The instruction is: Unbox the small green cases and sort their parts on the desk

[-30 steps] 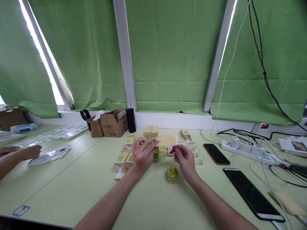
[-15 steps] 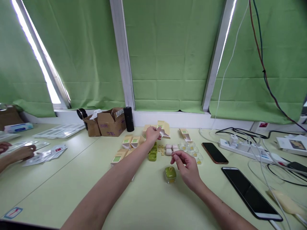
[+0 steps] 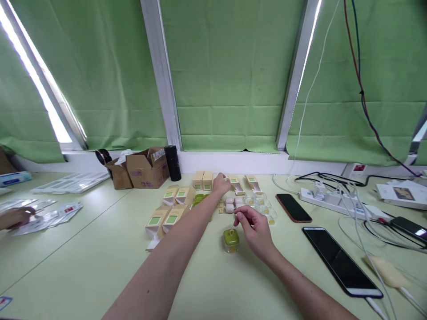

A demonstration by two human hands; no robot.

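Observation:
My left hand (image 3: 220,183) reaches to the far side of the table, with its fingertips at the left edge of a small beige carton (image 3: 236,185). Its fingers are partly hidden, so I cannot tell whether they still grip the carton. My right hand (image 3: 256,229) hovers with fingers loosely curled and nothing visible in them. Just left of it a small clear jar with a green lid (image 3: 231,238) stands upright. Beyond are pale pink blocks (image 3: 230,208), clear cups with yellow in them (image 3: 263,206), small yellow pieces (image 3: 221,208) and green lids (image 3: 199,197), partly behind my left arm.
Several beige cartons (image 3: 171,218) stand left of my arm; another carton (image 3: 253,184) is at the back. Cardboard boxes (image 3: 148,171) and a black cylinder (image 3: 172,163) are at back left. Phones (image 3: 342,262), a power strip (image 3: 328,202) and cables lie right. Another person's hand (image 3: 18,218) works left.
The carton that was in my left hand now stands at the back, left of another carton. My left hand is at its left edge. My right hand has hardly moved; the view has shifted slightly.

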